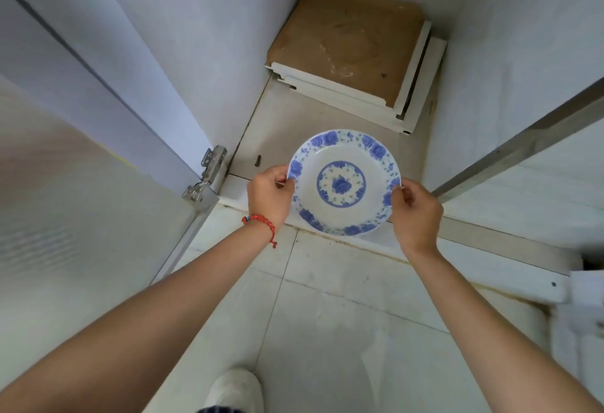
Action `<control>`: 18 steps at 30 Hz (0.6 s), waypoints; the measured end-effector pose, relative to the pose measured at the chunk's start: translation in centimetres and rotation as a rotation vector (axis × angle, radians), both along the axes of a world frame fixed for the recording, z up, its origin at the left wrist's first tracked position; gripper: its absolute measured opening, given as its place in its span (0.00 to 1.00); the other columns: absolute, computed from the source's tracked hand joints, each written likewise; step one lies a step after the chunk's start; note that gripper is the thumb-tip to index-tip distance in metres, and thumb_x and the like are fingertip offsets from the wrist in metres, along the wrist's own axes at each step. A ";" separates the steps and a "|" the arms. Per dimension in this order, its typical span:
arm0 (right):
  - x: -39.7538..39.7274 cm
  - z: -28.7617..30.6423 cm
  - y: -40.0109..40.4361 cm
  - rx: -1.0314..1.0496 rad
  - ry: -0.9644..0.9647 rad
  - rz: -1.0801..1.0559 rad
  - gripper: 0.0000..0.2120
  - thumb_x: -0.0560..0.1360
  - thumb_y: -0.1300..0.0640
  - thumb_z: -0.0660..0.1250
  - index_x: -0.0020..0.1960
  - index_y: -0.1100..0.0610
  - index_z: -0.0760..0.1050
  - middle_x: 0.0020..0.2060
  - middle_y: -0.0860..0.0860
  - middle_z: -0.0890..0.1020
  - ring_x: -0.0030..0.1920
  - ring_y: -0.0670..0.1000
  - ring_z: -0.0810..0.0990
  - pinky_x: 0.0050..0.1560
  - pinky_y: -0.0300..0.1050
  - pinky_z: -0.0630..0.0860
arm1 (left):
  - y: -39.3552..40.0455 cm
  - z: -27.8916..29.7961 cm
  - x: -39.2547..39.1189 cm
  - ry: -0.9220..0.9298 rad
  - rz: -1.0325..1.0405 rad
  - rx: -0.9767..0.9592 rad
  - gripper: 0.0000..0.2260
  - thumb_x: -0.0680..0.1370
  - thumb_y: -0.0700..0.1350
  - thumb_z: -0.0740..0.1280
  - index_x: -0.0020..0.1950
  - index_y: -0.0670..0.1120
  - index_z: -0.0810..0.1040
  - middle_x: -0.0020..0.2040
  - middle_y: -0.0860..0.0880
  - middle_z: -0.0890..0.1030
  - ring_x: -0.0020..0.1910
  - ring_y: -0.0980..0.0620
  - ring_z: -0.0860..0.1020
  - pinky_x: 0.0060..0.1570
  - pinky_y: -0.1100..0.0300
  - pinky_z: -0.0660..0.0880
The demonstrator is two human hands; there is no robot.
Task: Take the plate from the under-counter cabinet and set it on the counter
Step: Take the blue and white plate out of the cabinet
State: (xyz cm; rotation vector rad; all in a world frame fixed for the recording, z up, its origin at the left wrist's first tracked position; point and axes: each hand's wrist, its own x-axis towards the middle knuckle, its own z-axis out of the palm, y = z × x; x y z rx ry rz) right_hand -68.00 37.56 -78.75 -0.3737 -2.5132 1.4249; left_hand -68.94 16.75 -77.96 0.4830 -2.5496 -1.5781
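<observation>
A white plate [343, 182] with blue flower patterns is held level over the front edge of the open under-counter cabinet [261, 157]. My left hand [269, 195], with a red bead bracelet on its wrist, grips the plate's left rim. On the right rim, my right hand [415, 216] pinches the plate with thumb on top. Both arms reach forward from the bottom of the view. The counter is not in view.
A stack of white-edged boards with a brown top [349, 49] lies at the back of the cabinet floor. The left cabinet door [81, 200] stands open on metal hinges [209, 172]; the right door [523, 183] is open too. A white shoe [235, 389] stands on the tiled floor.
</observation>
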 end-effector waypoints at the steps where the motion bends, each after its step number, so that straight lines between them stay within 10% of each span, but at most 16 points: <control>1: 0.8 0.9 -0.2 0.002 -0.001 0.006 0.07 0.74 0.66 0.63 0.46 0.62 0.79 0.35 0.51 0.79 0.29 0.41 0.74 0.32 0.21 0.67 | -0.2 0.8 0.9 -0.020 0.012 -0.004 0.09 0.72 0.33 0.65 0.50 0.41 0.81 0.40 0.51 0.79 0.38 0.54 0.77 0.43 0.66 0.74; 10: 7.3 10.1 -2.3 -0.062 -0.109 0.020 0.07 0.73 0.64 0.65 0.49 0.61 0.79 0.34 0.51 0.79 0.31 0.32 0.76 0.34 0.25 0.69 | -1.8 10.8 8.0 -0.086 0.157 0.096 0.09 0.72 0.34 0.65 0.46 0.43 0.82 0.35 0.56 0.80 0.34 0.65 0.77 0.34 0.77 0.72; 18: 11.8 22.6 -3.4 -0.082 -0.195 -0.020 0.08 0.74 0.63 0.63 0.49 0.57 0.80 0.30 0.40 0.77 0.31 0.32 0.75 0.31 0.21 0.67 | -2.7 22.5 12.8 -0.184 0.282 0.211 0.08 0.71 0.37 0.67 0.46 0.45 0.83 0.36 0.51 0.82 0.37 0.58 0.79 0.41 0.64 0.77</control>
